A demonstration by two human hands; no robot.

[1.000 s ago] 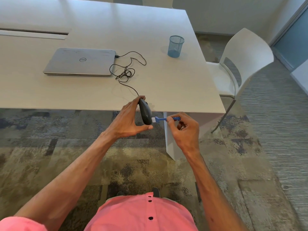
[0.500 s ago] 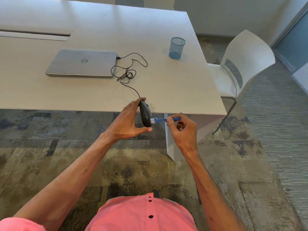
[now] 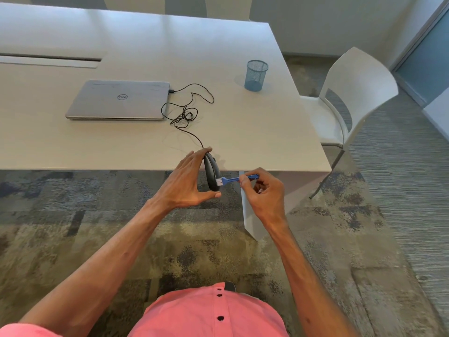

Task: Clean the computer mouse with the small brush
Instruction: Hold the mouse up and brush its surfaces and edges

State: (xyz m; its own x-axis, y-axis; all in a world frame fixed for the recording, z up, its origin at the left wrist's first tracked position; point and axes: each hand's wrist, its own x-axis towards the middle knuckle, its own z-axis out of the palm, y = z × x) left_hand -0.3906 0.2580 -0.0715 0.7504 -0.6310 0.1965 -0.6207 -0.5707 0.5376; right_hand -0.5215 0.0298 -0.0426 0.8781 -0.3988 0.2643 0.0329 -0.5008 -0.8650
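Note:
A black wired computer mouse (image 3: pixel 211 171) is held on its side just past the table's near edge, gripped top and bottom by my left hand (image 3: pixel 185 182). Its black cable (image 3: pixel 187 115) runs in a tangle across the table to a closed silver laptop (image 3: pixel 121 100). My right hand (image 3: pixel 264 193) pinches the handle of a small blue brush (image 3: pixel 234 180). The brush's white bristles touch the lower right side of the mouse.
The white table (image 3: pixel 255 132) spans the upper view, with a blue mesh pen cup (image 3: pixel 256 75) near its right edge. A white chair (image 3: pixel 349 98) stands to the right of the table. Patterned carpet lies below my arms.
The brush tip has slid a little along the lower side of the mouse. Both hands stay in nearly the same place, and the view has shifted slightly.

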